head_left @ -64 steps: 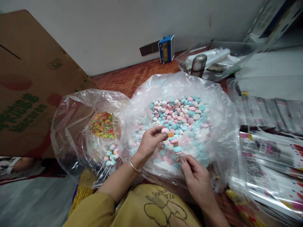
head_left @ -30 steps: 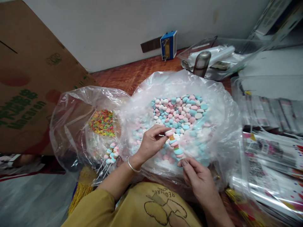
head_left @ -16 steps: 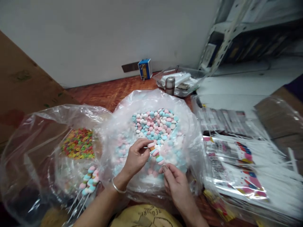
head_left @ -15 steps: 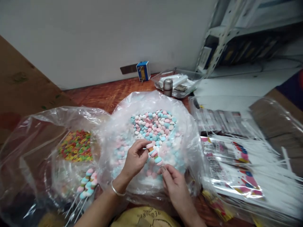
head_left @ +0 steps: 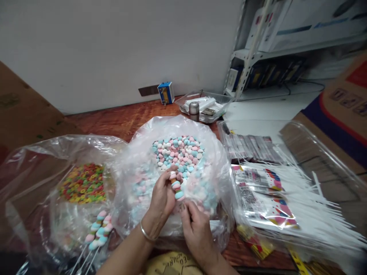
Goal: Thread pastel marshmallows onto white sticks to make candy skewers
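Note:
My left hand (head_left: 161,198) is curled around the upper part of a candy skewer (head_left: 176,186) threaded with pink, white and blue marshmallows and small gummy rings. Below the candy, my right hand (head_left: 196,226) pinches the lower end; the stick itself is mostly hidden by the fingers. Both hands are over a big clear plastic bag (head_left: 146,131) full of pastel marshmallows (head_left: 179,151). To the left, a second clear bag (head_left: 25,152) holds colourful gummy rings (head_left: 83,183). Several filled skewers (head_left: 99,231) lie on its near side, sticks pointing toward me.
On the right, a clear tray (head_left: 233,217) holds white sticks (head_left: 312,206) and printed wrappers (head_left: 263,196). Behind the marshmallows stand a metallic cylinder (head_left: 194,110), a clear plastic container (head_left: 220,110) and a blue box (head_left: 166,93). Cardboard boxes (head_left: 25,110) flank both sides.
My left fingers have shifted from pinching the top marshmallow to curling behind the skewer, which is now more upright. My right hand stays at its lower end. The camera view has turned slightly right.

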A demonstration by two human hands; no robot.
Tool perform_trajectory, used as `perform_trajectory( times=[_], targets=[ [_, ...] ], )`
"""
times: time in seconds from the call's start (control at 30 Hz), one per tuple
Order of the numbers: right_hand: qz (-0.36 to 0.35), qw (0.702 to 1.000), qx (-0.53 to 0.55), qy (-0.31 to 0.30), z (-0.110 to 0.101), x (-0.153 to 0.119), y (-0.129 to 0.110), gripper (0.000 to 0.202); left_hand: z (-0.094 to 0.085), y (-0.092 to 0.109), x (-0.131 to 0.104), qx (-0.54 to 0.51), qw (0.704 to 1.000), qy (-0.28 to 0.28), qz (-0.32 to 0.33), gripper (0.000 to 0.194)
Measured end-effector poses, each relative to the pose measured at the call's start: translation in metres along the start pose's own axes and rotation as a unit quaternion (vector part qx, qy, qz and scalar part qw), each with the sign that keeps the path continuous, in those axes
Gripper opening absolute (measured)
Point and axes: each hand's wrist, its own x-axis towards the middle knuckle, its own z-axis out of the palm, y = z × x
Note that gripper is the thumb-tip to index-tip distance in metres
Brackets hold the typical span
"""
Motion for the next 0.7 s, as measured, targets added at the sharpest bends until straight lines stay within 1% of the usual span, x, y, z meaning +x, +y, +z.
perform_trajectory(
  times=[0.13,0.27,0.37,0.47,0.6,0.7],
  targets=[
    [-0.012,1.0,-0.026,0.009,-0.001,-0.002,0.001,0.025,0.008,-0.005,-0.008,-0.01,1.0,-0.01,-0.003,0.028],
    [0.003,1.0,-0.004,-0.004,-0.003,-0.002,-0.002,0.025,0.012,-0.007,-0.016,0.014,1.0,-0.022,-0.009,0.029],
    [0.023,1.0,0.01,-0.017,-0.005,-0.003,-0.004,0.028,0.009,-0.01,-0.019,0.02,0.999,-0.032,-0.002,0.029],
    [0.036,0.999,0.011,-0.031,-0.005,-0.006,-0.003,0.028,0.003,-0.016,-0.019,0.0,0.999,-0.044,0.01,0.03],
    [0.035,0.998,0.007,-0.048,-0.003,-0.004,-0.001,0.027,-0.002,-0.023,-0.019,-0.021,0.997,-0.063,0.027,0.028],
    [0.035,0.998,-0.002,-0.058,-0.001,0.002,-0.001,0.029,-0.004,-0.023,-0.017,-0.03,0.997,-0.068,0.038,0.027]
  ],
)
